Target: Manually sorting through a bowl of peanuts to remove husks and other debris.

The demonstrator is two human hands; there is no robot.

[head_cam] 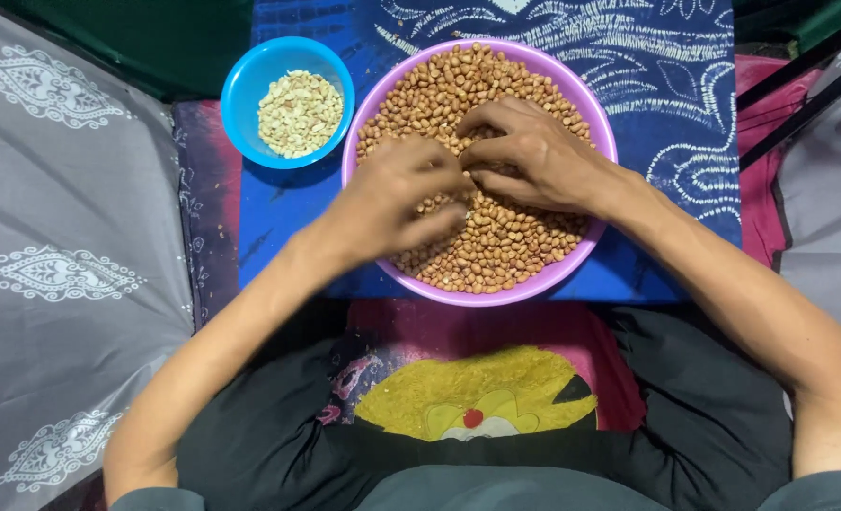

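Two bare hands are working inside a round purple plastic bowl (375,118) heaped with brown-skinned peanuts (505,241). The left hand (392,201) is curling its fingers (436,224) inward, pinched nearly shut; what sits between the fingertips cannot be told, though peanuts are lying directly beneath them. The right hand (534,151) is resting knuckles-up on the heap, fingers (486,121) bent and almost closed, tips meeting the left hand's tips over the bowl's middle. Beyond the left fingers, outside the rim, a small round blue plastic bowl (245,85) is holding pale skinless peanuts (299,112). Both bowls are standing on a blue patterned cloth (666,76). In judgement, rubbing only a few nuts at once between the fingertips, low over the heap, would be keeping spillage down.
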